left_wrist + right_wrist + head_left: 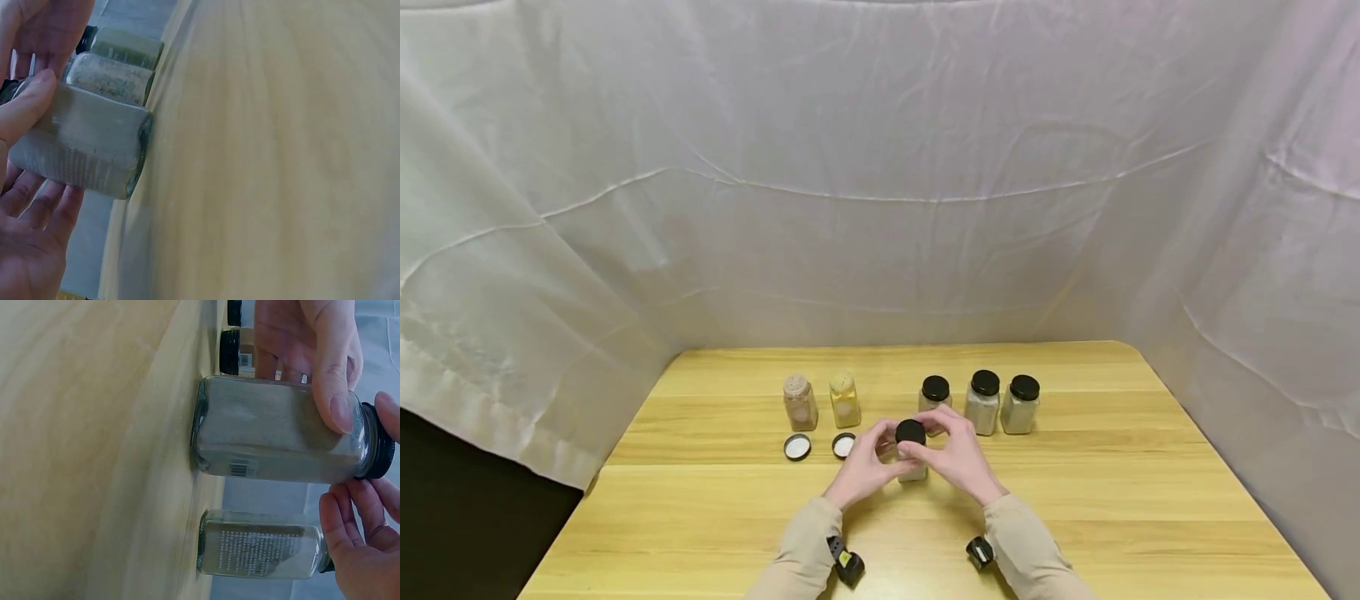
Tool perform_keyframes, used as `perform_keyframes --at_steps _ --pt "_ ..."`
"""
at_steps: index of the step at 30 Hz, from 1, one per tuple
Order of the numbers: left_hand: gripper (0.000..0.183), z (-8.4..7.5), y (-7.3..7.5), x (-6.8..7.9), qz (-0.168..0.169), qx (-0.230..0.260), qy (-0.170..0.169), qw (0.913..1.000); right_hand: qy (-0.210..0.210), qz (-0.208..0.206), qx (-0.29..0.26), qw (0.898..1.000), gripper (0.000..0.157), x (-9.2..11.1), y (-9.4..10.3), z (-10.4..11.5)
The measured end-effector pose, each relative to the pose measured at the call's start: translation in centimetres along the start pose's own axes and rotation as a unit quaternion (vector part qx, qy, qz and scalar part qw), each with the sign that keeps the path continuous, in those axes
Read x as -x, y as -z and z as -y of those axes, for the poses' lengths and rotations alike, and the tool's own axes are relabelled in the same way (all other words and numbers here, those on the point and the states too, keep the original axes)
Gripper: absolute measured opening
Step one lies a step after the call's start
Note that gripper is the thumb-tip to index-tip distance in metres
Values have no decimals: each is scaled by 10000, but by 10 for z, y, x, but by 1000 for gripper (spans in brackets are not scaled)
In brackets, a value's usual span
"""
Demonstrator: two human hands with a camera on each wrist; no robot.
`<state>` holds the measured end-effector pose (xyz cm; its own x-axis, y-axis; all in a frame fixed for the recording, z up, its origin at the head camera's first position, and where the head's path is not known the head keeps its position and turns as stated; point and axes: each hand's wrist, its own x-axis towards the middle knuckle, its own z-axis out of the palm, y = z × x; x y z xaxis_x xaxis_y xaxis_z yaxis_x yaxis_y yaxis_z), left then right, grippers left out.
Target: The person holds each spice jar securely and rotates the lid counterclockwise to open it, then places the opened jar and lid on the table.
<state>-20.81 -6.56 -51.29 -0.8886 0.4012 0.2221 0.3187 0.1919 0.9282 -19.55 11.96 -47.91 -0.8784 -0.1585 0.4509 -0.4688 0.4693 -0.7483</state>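
A square glass spice jar (pixel 269 431) full of greyish powder stands upright between my hands, its base right at the tabletop. My left hand (pixel 867 462) grips the jar's body, the thumb lying along the glass in the right wrist view. With thumb and fingers, my right hand (pixel 958 458) pinches the black screw lid (pixel 911 431), which sits on the jar's neck. Close behind the right hand is another black-lidded jar (pixel 936 390), partly hidden by the fingers. In the left wrist view, more jars (pixel 112 78) show past the held one.
Two more black-lidded jars, one (pixel 982 404) beside the other (pixel 1020 407), stand at the right. At the left are a brown-filled jar (pixel 801 407) and a yellow-filled jar (pixel 846 402) with bare shaker tops. Two upturned lids, one (pixel 797 447) near the other (pixel 843 446), lie before them.
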Motion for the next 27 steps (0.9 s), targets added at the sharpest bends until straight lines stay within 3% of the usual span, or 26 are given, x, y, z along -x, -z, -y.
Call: perform_keyframes --at_steps 27 --pt "44 4 -2 -1 -122 -140 -162 9997 433 -31 31 9991 34 4 -3 2"
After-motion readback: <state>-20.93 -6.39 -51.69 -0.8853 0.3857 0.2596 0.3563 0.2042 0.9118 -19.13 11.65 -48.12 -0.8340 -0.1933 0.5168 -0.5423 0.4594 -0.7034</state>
